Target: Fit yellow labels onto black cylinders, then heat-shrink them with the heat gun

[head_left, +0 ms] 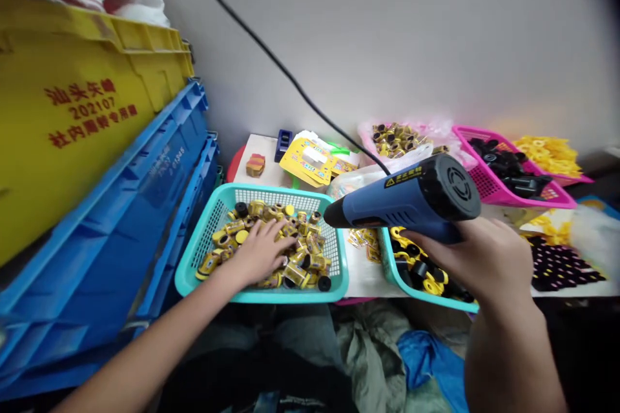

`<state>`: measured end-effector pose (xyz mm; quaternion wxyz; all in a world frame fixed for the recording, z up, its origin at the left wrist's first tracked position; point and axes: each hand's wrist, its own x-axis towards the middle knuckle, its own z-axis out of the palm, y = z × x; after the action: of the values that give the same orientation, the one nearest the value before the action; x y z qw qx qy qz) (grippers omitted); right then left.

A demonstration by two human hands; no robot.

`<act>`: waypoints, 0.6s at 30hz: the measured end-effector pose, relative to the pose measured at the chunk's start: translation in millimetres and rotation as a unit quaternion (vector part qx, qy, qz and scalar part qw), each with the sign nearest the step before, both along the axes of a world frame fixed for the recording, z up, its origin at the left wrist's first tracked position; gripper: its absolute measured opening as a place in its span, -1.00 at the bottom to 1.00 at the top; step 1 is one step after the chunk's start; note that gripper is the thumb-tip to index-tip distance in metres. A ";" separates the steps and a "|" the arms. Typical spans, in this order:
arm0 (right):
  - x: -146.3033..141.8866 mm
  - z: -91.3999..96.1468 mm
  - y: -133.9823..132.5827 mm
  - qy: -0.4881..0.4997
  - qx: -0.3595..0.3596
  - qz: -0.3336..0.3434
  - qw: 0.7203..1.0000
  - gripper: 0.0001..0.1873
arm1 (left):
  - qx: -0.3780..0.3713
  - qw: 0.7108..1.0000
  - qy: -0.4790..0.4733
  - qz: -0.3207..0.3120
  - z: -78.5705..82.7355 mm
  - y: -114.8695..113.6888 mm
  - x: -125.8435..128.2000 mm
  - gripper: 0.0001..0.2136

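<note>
My right hand (pixel 484 255) grips the handle of a blue and black heat gun (pixel 409 200), whose nozzle points left over a teal basket (pixel 203 242). That basket holds several small yellow and black cylinder parts (pixel 300 258). My left hand (pixel 259 251) lies flat on the pile with its fingers spread, touching the parts. The gun's black cord (pixel 271 55) runs up the wall to the upper left.
Stacked yellow crate (pixel 72 97) and blue crates (pixel 121 206) stand close on the left. A second teal basket (pixel 392 268) sits under the gun. Pink baskets (pixel 489 187) with black and yellow parts, yellow cards (pixel 310 164) and a black perforated sheet (pixel 562 264) fill the table.
</note>
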<state>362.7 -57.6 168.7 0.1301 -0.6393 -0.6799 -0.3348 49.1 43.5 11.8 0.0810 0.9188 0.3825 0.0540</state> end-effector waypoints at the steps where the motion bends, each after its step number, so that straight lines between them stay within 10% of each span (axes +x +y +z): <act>1: 2.3 -1.6 -4.5 0.009 -0.014 -0.007 1.000 -0.48 | 0.014 1.000 0.000 0.014 2.3 3.0 -2.3 -0.59; 7: -0.6 -8.8 -8.4 0.031 -0.025 0.009 0.999 -0.51 | 0.020 0.997 -0.023 -0.066 5.1 -11.9 10.6 -0.47; 18: -17.6 -12.3 31.5 0.049 0.000 -0.021 0.999 -0.51 | 0.043 0.990 -0.131 0.038 15.2 -19.9 -44.9 -0.69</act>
<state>345.1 -26.1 156.4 0.1563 -0.6691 -0.6593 -0.3052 4.2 23.6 27.0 0.0889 0.8913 0.4006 0.1930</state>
